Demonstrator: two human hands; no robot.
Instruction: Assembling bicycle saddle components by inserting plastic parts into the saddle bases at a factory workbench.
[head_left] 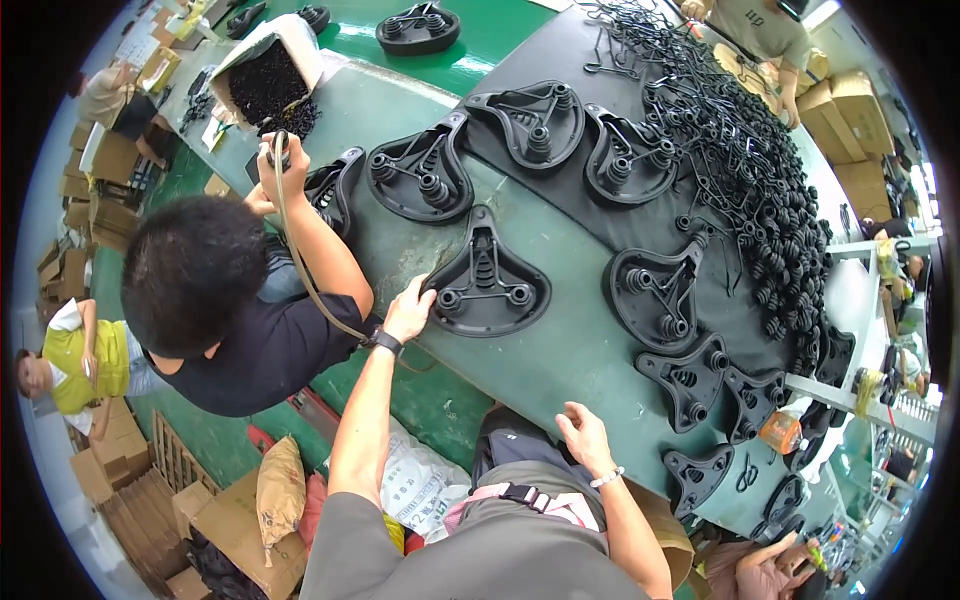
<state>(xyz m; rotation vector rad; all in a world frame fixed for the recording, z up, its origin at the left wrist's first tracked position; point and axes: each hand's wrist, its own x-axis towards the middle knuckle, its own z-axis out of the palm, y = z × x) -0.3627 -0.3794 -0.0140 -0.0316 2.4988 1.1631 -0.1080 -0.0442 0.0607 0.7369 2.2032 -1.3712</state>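
Note:
A black bicycle saddle [488,285] lies upside down on the green table in front of me, its springs and wire frame facing up. My left hand [408,308] has its fingers closed on the left edge of that saddle. Empty and loosely curled, with thumb and fingers apart, my right hand [585,438] hangs by the table's near edge. Another upturned saddle [655,290] lies to the right, beyond reach of either hand's touch. Farther back sit several more, including one saddle [420,170] behind the one I hold.
A co-worker [200,300] at my left holds a tool with a hose over another saddle. A big heap of black springs and wire frames [760,190] covers the back right. A white box [265,85] of small black parts stands at the far left. Scissors [746,477] lie right.

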